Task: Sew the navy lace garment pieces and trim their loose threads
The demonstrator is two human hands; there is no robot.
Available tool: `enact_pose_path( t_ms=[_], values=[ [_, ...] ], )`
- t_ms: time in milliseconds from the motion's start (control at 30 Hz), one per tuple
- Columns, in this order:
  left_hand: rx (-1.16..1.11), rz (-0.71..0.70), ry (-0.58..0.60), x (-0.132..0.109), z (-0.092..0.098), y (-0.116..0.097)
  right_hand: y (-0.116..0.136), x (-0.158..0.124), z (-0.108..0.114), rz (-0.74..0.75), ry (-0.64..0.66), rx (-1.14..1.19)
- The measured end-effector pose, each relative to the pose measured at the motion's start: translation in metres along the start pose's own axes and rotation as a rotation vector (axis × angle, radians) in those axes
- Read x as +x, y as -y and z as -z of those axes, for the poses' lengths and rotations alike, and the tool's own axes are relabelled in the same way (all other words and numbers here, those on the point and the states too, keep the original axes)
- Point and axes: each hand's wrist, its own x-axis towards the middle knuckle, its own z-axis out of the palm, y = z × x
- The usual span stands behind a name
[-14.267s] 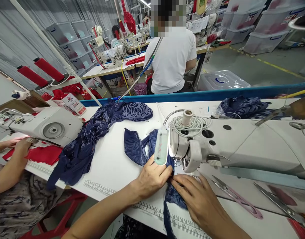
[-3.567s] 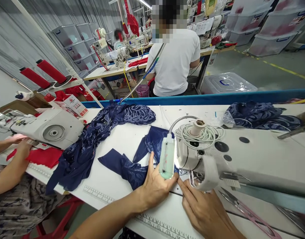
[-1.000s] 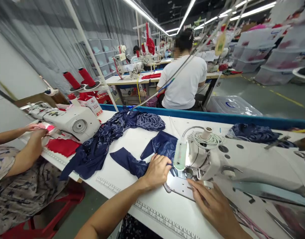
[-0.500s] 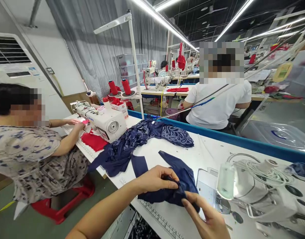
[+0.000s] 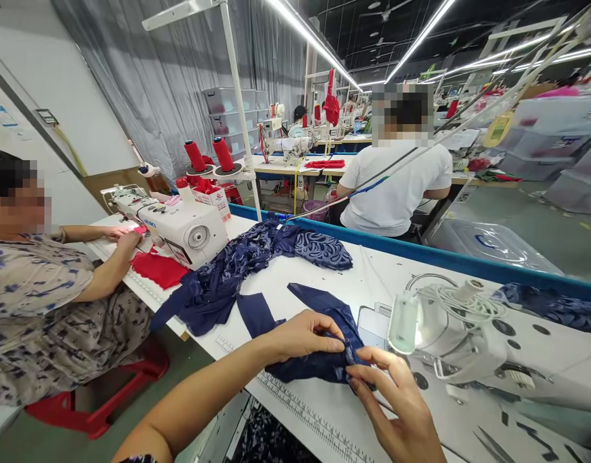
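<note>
Left hand [image 5: 302, 334]: closed in a pinch on the navy fabric piece [image 5: 300, 372], fingertips at its bunched right end.
Right hand [image 5: 396, 405]: thumb and fingers nipping the same end, just beside the left hand.
Navy fabric piece: on the table [image 5: 372, 273] near its front edge, just left of the sewing machine [image 5: 469, 334].
Navy lace pile [image 5: 242, 267]: farther left, apart from the piece.
Co-worker's hand [image 5: 126, 243]: at a second sewing machine [image 5: 189, 228], beside red cloth [image 5: 157, 269].

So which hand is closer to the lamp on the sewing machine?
Right. The right hand sits just below the lamp; the left hand is farther left, both pinching the cloth.
</note>
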Motion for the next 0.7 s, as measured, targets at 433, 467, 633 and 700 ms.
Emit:
enact_pose_path(
  t_ms=[433,467,633,700],
  values=[
    [0.233,-0.066,0.035,-0.011,-0.01,-0.015,0.002,0.008,0.006,-0.121,0.062,0.05],
    [0.238,-0.065,0.033,-0.012,-0.01,-0.015,0.002,0.008,0.006,-0.121,0.058,0.055],
    [0.239,-0.083,0.042,-0.013,-0.01,-0.015,0.007,0.009,0.008,-0.14,0.055,0.079],
    [0.226,-0.085,0.049,-0.012,-0.01,-0.015,0.009,0.011,0.008,-0.145,0.062,0.089]
  ],
)
